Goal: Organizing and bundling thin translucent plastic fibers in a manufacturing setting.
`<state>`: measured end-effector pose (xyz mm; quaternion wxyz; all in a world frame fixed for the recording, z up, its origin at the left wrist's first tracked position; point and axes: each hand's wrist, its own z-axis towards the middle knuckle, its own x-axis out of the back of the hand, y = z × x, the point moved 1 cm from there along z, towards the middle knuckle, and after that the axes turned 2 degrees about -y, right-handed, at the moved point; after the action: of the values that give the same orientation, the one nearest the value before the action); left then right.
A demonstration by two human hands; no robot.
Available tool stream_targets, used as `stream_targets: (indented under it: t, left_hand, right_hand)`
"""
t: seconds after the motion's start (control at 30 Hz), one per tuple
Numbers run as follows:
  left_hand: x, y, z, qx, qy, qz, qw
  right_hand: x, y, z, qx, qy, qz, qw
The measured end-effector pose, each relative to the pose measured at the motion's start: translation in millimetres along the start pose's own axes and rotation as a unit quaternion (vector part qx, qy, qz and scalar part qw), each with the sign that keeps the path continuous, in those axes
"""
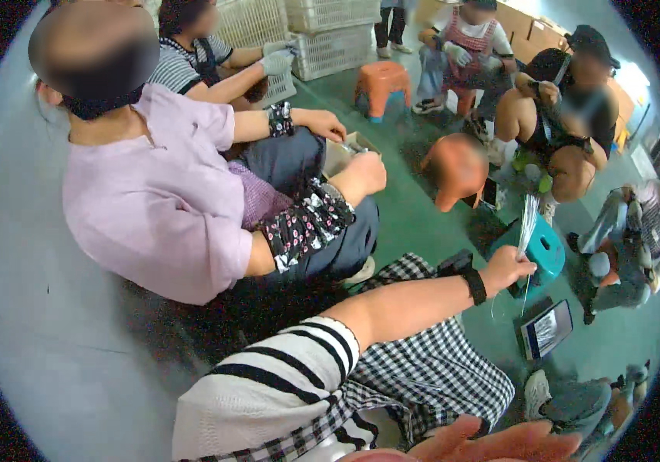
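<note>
My left hand (505, 269) reaches out to the right over my checked trousers (422, 369), with a black band on its wrist. It pinches a thin bundle of clear plastic strips (528, 219) that stands upright, and a fine thread hangs below the hand. The hand is just beside a teal plastic stool (549, 250). My right hand (492, 444) shows only at the bottom edge, blurred and close to the camera, fingers stretched out flat with nothing seen in them.
A person in a lilac shirt (152, 200) sits close on my left, hands at a small cardboard box (349, 146). Other people sit around on the green floor. Orange stools (382, 81) (457, 169), white crates (330, 38) and a flat blue-edged pack (545, 329) lie nearby.
</note>
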<state>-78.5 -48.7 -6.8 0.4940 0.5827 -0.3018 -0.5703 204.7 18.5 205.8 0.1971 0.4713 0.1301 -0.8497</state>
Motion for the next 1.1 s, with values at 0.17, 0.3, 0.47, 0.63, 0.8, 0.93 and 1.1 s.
stream_targets:
  t: [0.17, 0.3, 0.47, 0.63, 0.8, 0.93, 1.1]
  left_hand:
    - [-3, 10, 4, -0.012, -0.004, -0.003, 1.000]
    - [-7, 9, 5, -0.037, -0.012, 0.030, 0.999]
    - [-4, 16, -3, 0.036, -0.002, 0.035, 0.999]
    - [-2, 15, -6, 0.032, -0.009, 0.021, 0.999]
    - [-4, 16, -2, 0.013, 0.009, 0.031, 0.999]
    - [1, 17, 1, 0.046, -0.001, 0.004, 0.999]
    - [-1, 16, 7, 0.029, -0.019, 0.004, 0.999]
  right_hand:
    - [-1, -13, -10, -0.034, 0.027, -0.053, 0.998]
    - [-4, -33, -12, -0.025, -0.005, -0.098, 0.995]
    - [13, -46, -24, 0.027, -0.057, -0.246, 0.967]
    - [8, -50, -13, 0.107, -0.096, -0.271, 0.952]
    - [5, -58, -4, 0.158, -0.118, -0.297, 0.934]
    - [0, -51, 7, 0.153, -0.112, -0.258, 0.947]
    - [15, -74, 17, -0.098, -0.179, -0.221, 0.954]
